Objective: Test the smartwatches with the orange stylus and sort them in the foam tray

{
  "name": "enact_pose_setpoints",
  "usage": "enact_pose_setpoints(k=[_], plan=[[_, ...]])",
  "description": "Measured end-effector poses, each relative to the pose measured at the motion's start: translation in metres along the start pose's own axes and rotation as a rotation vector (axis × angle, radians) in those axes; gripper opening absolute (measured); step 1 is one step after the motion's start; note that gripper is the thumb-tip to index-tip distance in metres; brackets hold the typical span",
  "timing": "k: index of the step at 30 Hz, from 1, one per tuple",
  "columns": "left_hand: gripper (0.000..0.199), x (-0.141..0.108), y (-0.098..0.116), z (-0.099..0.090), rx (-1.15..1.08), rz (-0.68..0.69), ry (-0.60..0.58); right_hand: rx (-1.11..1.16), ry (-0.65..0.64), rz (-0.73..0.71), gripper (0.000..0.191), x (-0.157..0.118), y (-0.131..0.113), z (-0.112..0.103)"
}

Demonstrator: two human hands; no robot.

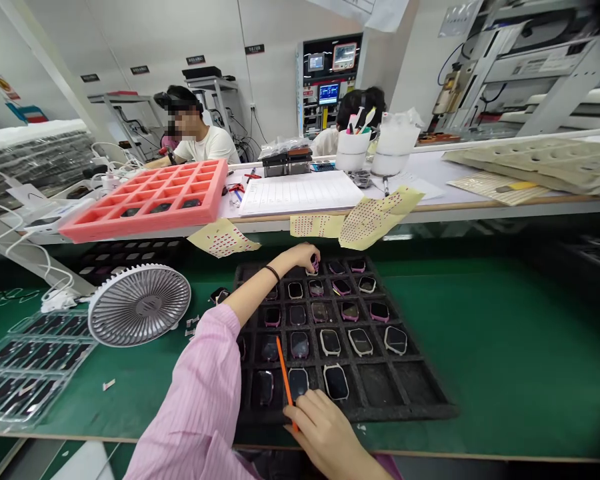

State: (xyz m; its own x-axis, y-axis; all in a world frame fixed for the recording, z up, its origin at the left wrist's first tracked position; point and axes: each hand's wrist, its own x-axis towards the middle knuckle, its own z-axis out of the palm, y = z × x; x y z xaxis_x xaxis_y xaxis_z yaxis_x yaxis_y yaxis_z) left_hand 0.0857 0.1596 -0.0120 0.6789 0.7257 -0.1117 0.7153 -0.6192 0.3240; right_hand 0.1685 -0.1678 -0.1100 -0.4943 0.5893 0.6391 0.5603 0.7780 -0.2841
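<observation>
A black foam tray (375,387) lies on the green mat, its compartments holding several square watch cases with dark faces. My left hand (301,257) reaches to the tray's back row, fingers pinched on a purple-rimmed watch case (315,265), partly hidden by the fingers. Whether the case is lifted clear of its compartment I cannot tell. Near the tray's front edge, my right hand (325,427) grips a thin orange stick (284,370). The stick points forward over the tray, above a silver-rimmed watch case (299,383) in the front row.
Left of the tray stands a round grey fan (140,305), with clear plastic trays (30,363) of dark parts beyond it. Above, a shelf carries a pink foam tray (150,197), a paper form (300,193) and yellow sticker sheets (380,217). Two people sit behind the shelf.
</observation>
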Motion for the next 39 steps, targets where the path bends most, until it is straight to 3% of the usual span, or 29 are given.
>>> enact_pose_setpoints(k=[4,8,10,13,14,16,19,20,24,29,32,35,37,39], plan=[[0.019,0.026,0.012,0.011,-0.020,-0.039,-0.088,0.005,0.014,0.023,0.011,-0.004,0.001,0.007],[0.023,0.029,0.018,0.019,-0.037,-0.062,-0.076,0.010,-0.058,0.037,0.010,-0.006,0.000,0.007],[0.026,0.023,0.017,0.018,-0.043,-0.067,-0.064,0.093,-0.153,0.067,0.010,-0.003,0.002,-0.006],[0.035,0.004,0.010,0.012,-0.066,-0.063,-0.001,0.442,-0.279,0.224,0.028,0.010,0.017,-0.041],[0.038,-0.005,0.009,0.008,-0.077,-0.061,0.036,0.540,-0.251,0.324,0.025,0.016,0.027,-0.053],[0.043,-0.027,0.009,0.001,-0.102,-0.060,0.120,0.620,-0.072,0.504,0.019,0.033,0.052,-0.074],[0.048,-0.072,0.021,-0.007,-0.208,-0.018,0.275,0.837,0.198,0.802,0.026,0.067,0.090,-0.086],[0.048,-0.089,0.028,-0.007,-0.256,0.017,0.326,0.964,0.212,0.899,0.029,0.080,0.099,-0.084],[0.044,-0.158,0.062,0.004,-0.254,0.066,0.431,1.198,0.058,0.932,0.035,0.122,0.098,-0.055],[0.051,-0.219,0.082,0.036,0.026,-0.192,0.457,1.413,-0.054,0.902,0.027,0.143,0.051,-0.003],[0.061,-0.246,0.071,0.049,0.035,-0.298,0.433,1.462,-0.125,0.964,0.034,0.148,0.031,0.022],[0.067,-0.278,0.047,0.051,-0.144,-0.260,0.467,1.596,-0.229,1.046,0.025,0.152,0.028,0.038],[0.051,-0.300,0.026,0.052,-0.244,-0.303,0.488,1.720,-0.312,1.067,0.020,0.154,0.034,0.042],[0.024,-0.318,0.004,0.058,-0.190,-0.488,0.450,1.844,-0.381,1.072,0.022,0.154,0.042,0.043]])
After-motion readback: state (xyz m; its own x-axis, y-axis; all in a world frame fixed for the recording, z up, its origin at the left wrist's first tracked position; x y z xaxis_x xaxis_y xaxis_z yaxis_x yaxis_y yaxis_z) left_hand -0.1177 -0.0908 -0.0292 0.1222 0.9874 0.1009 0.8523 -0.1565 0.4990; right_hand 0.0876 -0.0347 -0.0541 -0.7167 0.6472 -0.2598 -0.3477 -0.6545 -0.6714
